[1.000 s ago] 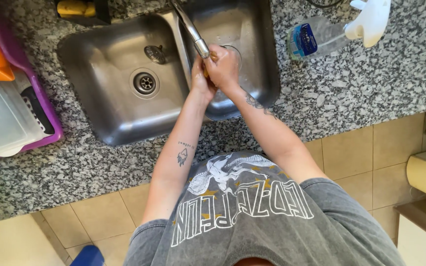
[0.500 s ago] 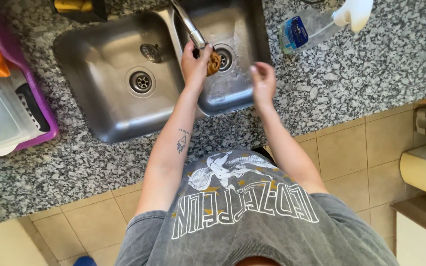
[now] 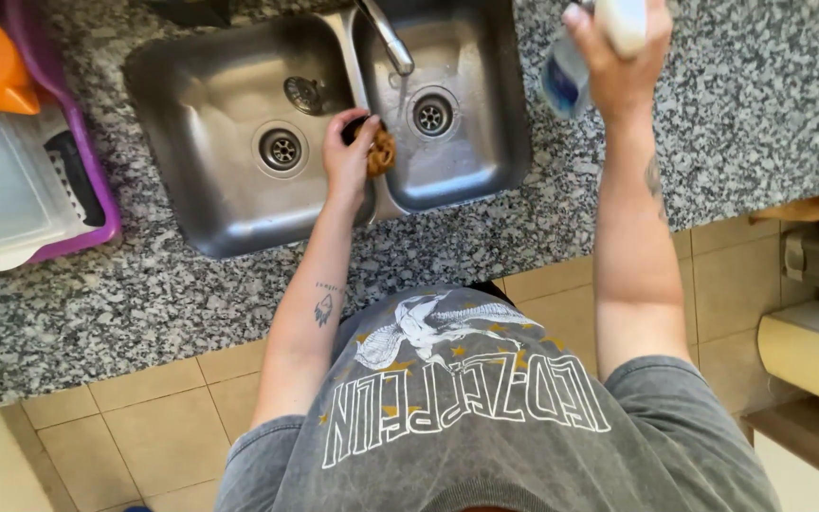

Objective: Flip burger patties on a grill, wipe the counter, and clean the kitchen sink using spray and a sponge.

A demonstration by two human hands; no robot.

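Head view: left hand grip pinches scrubber at the sink divider; right hand grip clasps bottle.

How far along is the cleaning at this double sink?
Done: the left hand holds a brown scrubber on the divider of the sink. In hand: the right hand grips a spray bottle raised over the counter. Left: no foam shows in either basin, so spraying and scrubbing seem not yet done.
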